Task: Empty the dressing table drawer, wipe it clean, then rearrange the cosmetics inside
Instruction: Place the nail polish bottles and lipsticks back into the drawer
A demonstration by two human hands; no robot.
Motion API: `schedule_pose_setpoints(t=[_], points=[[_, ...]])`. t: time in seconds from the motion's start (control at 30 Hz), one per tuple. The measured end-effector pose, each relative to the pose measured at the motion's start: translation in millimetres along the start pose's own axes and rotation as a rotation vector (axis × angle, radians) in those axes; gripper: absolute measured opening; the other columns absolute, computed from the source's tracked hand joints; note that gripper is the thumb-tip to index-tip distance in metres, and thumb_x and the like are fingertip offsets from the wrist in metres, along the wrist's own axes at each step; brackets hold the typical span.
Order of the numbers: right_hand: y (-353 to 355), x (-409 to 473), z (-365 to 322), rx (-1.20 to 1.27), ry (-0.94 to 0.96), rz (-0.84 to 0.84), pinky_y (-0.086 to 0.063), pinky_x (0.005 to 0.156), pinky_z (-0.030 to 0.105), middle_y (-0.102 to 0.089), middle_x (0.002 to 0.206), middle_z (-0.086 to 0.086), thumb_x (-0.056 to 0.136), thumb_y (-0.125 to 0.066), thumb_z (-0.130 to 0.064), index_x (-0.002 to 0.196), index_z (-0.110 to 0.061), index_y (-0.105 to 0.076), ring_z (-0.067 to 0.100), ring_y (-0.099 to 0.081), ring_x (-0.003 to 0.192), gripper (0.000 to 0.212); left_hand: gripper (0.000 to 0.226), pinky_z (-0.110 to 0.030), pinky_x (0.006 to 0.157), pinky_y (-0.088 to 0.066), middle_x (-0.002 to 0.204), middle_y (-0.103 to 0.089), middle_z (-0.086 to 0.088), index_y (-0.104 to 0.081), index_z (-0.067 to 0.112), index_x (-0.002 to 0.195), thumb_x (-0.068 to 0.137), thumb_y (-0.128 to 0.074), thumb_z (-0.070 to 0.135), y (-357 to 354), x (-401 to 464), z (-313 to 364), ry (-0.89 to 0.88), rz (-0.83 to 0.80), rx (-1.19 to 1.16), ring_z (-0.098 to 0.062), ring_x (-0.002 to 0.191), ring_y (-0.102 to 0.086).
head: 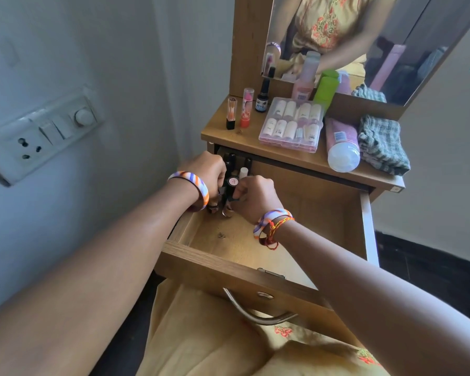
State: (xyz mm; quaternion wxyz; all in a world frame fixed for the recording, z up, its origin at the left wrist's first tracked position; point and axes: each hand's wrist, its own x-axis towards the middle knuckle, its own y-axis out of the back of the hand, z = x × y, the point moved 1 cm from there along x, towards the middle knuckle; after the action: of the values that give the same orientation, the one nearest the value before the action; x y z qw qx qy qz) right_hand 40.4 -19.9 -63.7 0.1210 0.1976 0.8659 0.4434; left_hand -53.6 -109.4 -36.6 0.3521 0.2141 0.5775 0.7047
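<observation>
Two hands were seen, a left hand (210, 173) and a right hand (254, 198), each wrist ringed by one striped bangle. One open drawer (220, 263) was counted, with a cluster of small dark cosmetics (232, 183) at its far left corner, too crowded to be numbered. On the dressing table top (220, 131) were counted two lipsticks (231, 113), one dark dropper bottle (262, 100), one clear case of small bottles (292, 124), one pink bottle (301, 85), one green bottle (326, 89), one pink tube (341, 143) and one folded checked cloth (381, 145). One mirror (364, 36) and one wall switchboard (38, 137) were noted.
</observation>
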Motion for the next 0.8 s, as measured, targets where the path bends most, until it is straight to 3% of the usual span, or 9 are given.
schedule_pose_setpoints(t=[0.3, 0.43, 0.57, 0.73, 0.8], points=[[-12.2, -1.1, 8.1, 0.197, -0.120, 0.018, -0.047, 0.073, 0.021, -0.057, 0.086, 0.004, 0.079, -0.067, -0.002, 0.082, -0.006, -0.066, 0.016, -0.054, 0.082, 0.004, 0.011, -0.027, 0.064, -0.049, 0.088, -0.066, -0.010, -0.062, 0.014, 0.074, 0.077, -0.071, 0.008, -0.4, -2.2, 4.3, -0.001, 0.003, 0.082, -0.026, 0.077, -0.061], [-19.7, 3.8, 16.6, 0.303, -0.312, -0.049, -0.056, 0.085, 0.033, -0.057, 0.078, 0.000, 0.075, -0.068, 0.000, 0.065, -0.015, -0.058, 0.024, -0.064, 0.089, 0.021, 0.008, -0.025, 0.063, -0.046, 0.091, -0.066, -0.010, -0.067, 0.010, 0.082, 0.078, -0.073, 0.015, 0.8, -2.5, 2.7, -0.012, -0.004, 0.081, -0.023, 0.076, -0.060], [-24.9, 6.7, 18.9, 0.538, -0.463, -0.116, -0.057, 0.084, 0.043, -0.065, 0.085, 0.009, 0.072, -0.071, 0.003, 0.061, -0.015, -0.055, 0.030, -0.068, 0.092, 0.027, 0.009, -0.029, 0.071, -0.054, 0.092, -0.067, -0.010, -0.068, 0.010, 0.082, 0.077, -0.074, 0.015, 5.5, -1.1, 2.6, -0.016, -0.037, 0.072, -0.025, 0.081, -0.063], [-19.5, 5.3, 19.6, 0.697, -0.507, -0.201, -0.057, 0.085, 0.039, -0.058, 0.083, 0.007, 0.076, -0.066, 0.008, 0.067, -0.013, -0.050, 0.029, -0.065, 0.096, 0.029, 0.012, -0.023, 0.067, -0.046, 0.097, -0.066, -0.012, -0.067, 0.007, 0.089, 0.079, -0.072, 0.012, 9.4, 0.0, 5.1, -0.023, -0.071, 0.036, -0.023, 0.083, -0.062], [-15.7, 3.5, 18.2, 0.744, -0.531, -0.237, -0.058, 0.077, 0.035, -0.057, 0.080, 0.006, 0.078, -0.064, 0.009, 0.073, -0.012, -0.050, 0.027, -0.063, 0.093, 0.025, 0.015, -0.023, 0.066, -0.044, 0.099, -0.065, -0.011, -0.067, 0.007, 0.091, 0.078, -0.073, 0.011, 13.3, -0.1, 6.8, -0.033, -0.086, 0.022, -0.023, 0.085, -0.062]])
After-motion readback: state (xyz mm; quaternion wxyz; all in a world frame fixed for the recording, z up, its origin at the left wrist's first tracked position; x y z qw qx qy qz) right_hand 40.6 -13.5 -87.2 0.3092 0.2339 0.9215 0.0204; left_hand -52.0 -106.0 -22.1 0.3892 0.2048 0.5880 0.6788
